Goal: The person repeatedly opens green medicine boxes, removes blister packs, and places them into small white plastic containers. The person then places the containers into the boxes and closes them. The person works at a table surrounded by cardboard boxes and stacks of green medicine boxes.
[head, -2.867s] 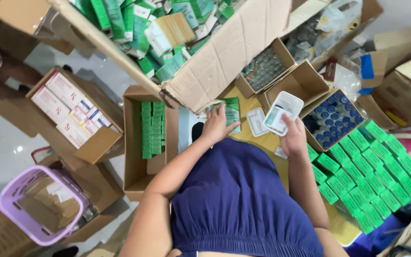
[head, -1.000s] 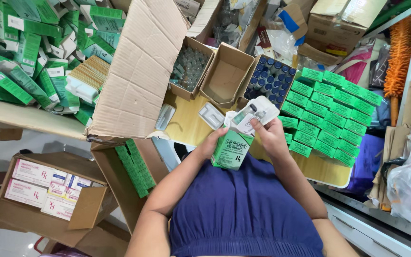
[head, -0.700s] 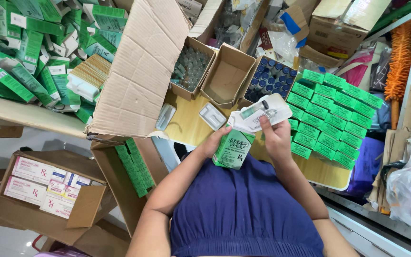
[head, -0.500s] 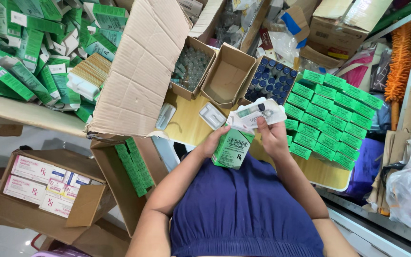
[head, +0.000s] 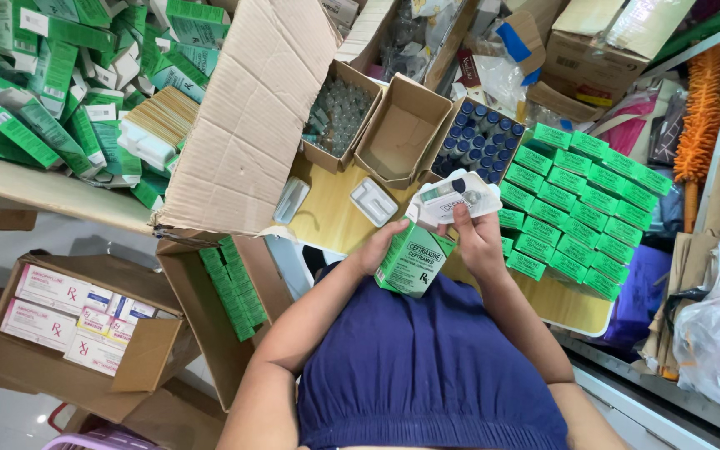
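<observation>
Left hand: fingers curled, grip closed. Right hand: raised, fingers pinched shut. Both forearms bent inward.

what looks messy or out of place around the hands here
The green cartons in the big cardboard box lie jumbled at all angles, unlike the neat rows of green cartons on the table. Nothing looks spilled or damaged.

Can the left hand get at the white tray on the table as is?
Probably not: the left hand holds a green carton. The white tray lies uncovered on the table just beyond it.
</observation>
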